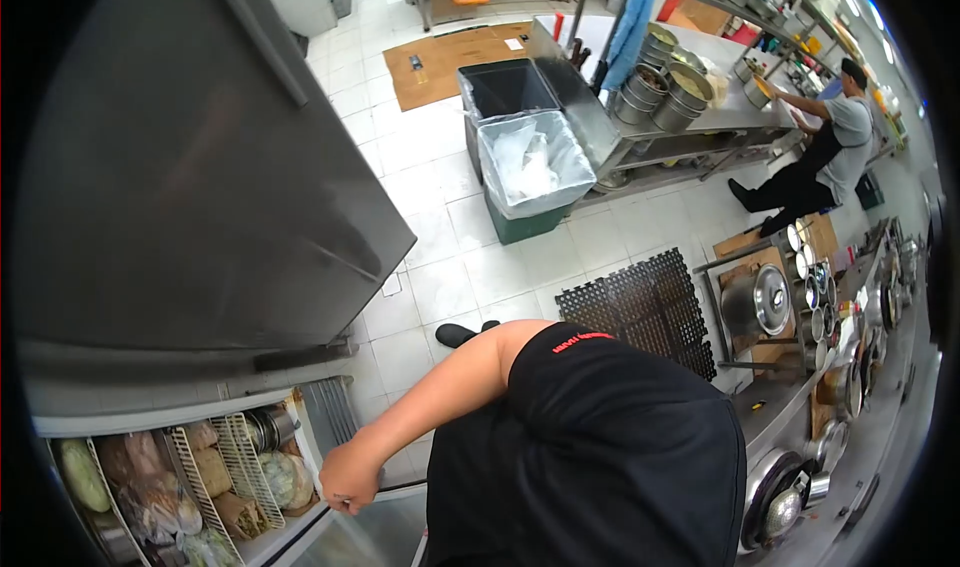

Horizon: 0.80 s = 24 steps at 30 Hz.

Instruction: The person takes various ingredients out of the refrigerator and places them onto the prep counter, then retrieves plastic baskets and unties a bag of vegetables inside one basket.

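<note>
My right hand [350, 475] hangs at the end of my bare forearm, fingers curled down. It is beside the frame of an open fridge [297, 527], next to a greyish door panel [372, 539]. What the fingers hold, if anything, is hidden. Inside the fridge, white wire racks [238, 467] divide the goods. Among these are a pale green vegetable [82, 475], bagged food [150, 492], brown packets [240, 515], a wrapped leafy vegetable [286, 479] and metal containers [268, 427]. My left hand is out of view. My black sleeve and shoulder fill the lower middle.
A large dark metal cabinet [200, 187] stands at left. Lined bins [535, 172] are beside a steel counter [590, 117] holding metal pots [685, 92]. A black mat [640, 307] lies on the tiled floor. At right, a co-worker [845, 137] works by the counter, near a lidded pot [755, 302].
</note>
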Available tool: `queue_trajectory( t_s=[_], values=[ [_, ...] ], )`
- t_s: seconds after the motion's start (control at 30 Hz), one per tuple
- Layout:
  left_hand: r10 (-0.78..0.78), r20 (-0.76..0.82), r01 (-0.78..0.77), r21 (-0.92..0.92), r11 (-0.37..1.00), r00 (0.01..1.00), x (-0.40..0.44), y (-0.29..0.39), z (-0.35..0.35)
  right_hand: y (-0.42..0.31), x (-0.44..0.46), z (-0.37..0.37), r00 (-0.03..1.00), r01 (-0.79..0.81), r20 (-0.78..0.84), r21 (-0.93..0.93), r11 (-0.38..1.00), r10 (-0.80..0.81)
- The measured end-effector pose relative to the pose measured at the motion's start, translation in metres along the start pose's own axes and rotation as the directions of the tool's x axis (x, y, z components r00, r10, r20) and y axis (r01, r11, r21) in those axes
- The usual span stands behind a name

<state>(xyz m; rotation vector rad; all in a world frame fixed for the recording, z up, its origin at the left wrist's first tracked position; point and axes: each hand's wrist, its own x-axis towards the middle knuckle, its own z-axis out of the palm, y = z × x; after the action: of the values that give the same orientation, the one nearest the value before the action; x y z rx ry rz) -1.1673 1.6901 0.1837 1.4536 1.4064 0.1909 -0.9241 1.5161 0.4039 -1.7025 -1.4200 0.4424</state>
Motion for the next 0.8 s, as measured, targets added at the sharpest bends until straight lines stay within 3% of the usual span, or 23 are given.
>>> queue_trajectory(
  t_s=[0.2, 0.33, 0.37, 0.4, 0.43, 0.5, 0.53, 0.57, 0.6, 0.67, 0.7, 0.77, 0.8],
  values=[
    [-0.142, -0.128, 0.126, -0.12, 0.985, 0.982, 0.005, -0.039, -0.075, -0.012, 0.034, 0.023, 0.943, 0.125, 0.312, -0.021, 0.992, -0.113],
    [-0.243, -0.224, 0.19, -0.237, 0.953, 0.944, -0.009, -0.083, -0.133, -0.006, 0.039, 0.03, 0.922, 0.093, 0.37, 0.066, 0.993, -0.111],
    [-0.205, -0.308, 0.142, -0.216, 0.966, 0.929, -0.022, -0.077, -0.136, -0.002, 0.039, 0.032, 0.915, 0.126, 0.372, 0.1, 0.987, -0.154],
    [-0.09, -0.267, 0.051, -0.148, 0.988, 0.96, -0.007, -0.101, -0.149, 0.008, 0.037, 0.03, 0.906, 0.093, 0.4, 0.12, 0.988, -0.134],
    [-0.211, -0.241, 0.216, -0.007, 0.976, 0.947, -0.021, -0.074, -0.167, 0.007, 0.039, 0.028, 0.901, 0.05, 0.423, 0.13, 0.99, -0.101],
    [0.153, -0.272, -0.167, -0.026, 0.986, 0.95, 0.04, -0.169, -0.201, 0.015, 0.04, 0.027, 0.857, -0.025, 0.514, 0.107, 0.994, -0.034],
    [0.349, -0.393, -0.343, 0.087, 0.935, 0.851, 0.024, -0.143, -0.198, 0.017, 0.04, 0.027, 0.836, 0.003, 0.546, 0.109, 0.994, -0.063],
    [0.302, -0.454, -0.196, 0.265, 0.944, 0.838, 0.0, -0.099, -0.198, 0.019, 0.04, 0.025, 0.82, -0.045, 0.572, 0.063, 0.997, 0.001],
    [0.427, -0.466, -0.268, 0.369, 0.89, 0.775, 0.006, -0.105, -0.207, 0.022, 0.038, 0.023, 0.806, -0.098, 0.588, 0.013, 0.995, 0.072],
    [0.107, -0.572, 0.037, 0.235, 0.971, 0.813, 0.017, -0.108, -0.229, 0.032, 0.04, 0.018, 0.816, -0.088, 0.57, -0.047, 0.995, 0.099],
    [0.099, -0.574, 0.044, 0.23, 0.972, 0.813, 0.018, -0.109, -0.233, 0.04, 0.035, 0.014, 0.841, -0.083, 0.524, -0.116, 0.99, 0.132],
    [-0.175, -0.574, 0.191, -0.033, 0.981, 0.8, 0.015, -0.088, -0.242, 0.055, 0.028, 0.003, 0.842, -0.136, 0.503, -0.153, 0.979, 0.195],
    [-0.177, -0.575, 0.194, -0.033, 0.98, 0.799, 0.024, -0.092, -0.247, 0.063, 0.024, -0.005, 0.843, -0.186, 0.473, -0.189, 0.964, 0.255]
  ],
)
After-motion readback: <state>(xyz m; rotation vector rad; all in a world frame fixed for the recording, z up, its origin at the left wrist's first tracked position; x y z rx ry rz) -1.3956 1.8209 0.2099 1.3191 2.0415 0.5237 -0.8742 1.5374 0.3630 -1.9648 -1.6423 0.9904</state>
